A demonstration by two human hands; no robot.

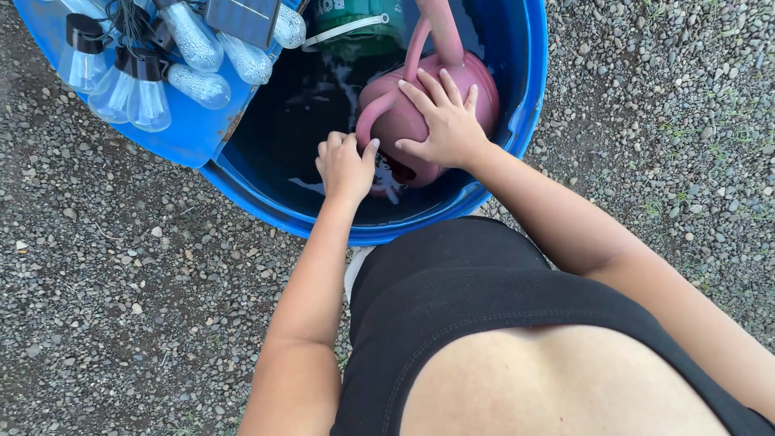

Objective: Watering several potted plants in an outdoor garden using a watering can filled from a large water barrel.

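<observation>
Two bare arms, coming out from a black top at the bottom and reaching up into a big blue barrel. Grey gravel all around on the ground, with a few bits of green grass on the right.

Left hand near the front rim of the barrel, curled into a fist, grip closed tight around the lower end of the thin pink handle. Right hand just beside it and a bit further in, lying flat on top of the pink watering can, fingers spread wide and pressing on its round body, not wrapped around anything.

Pink watering can inside the barrel, tipped on its side, partly down in the dark water. Long pink spout pointing up and away toward the top edge. Small white splashes on the water by the can.

Further back, a green container sitting in the barrel behind the can, with a pale strap across it.

Off to the far left, a flat blue lid lying across the barrel's edge. On top of the lid, a bunch of clear light bulbs with black caps and black wires, plus a small dark square panel.
</observation>
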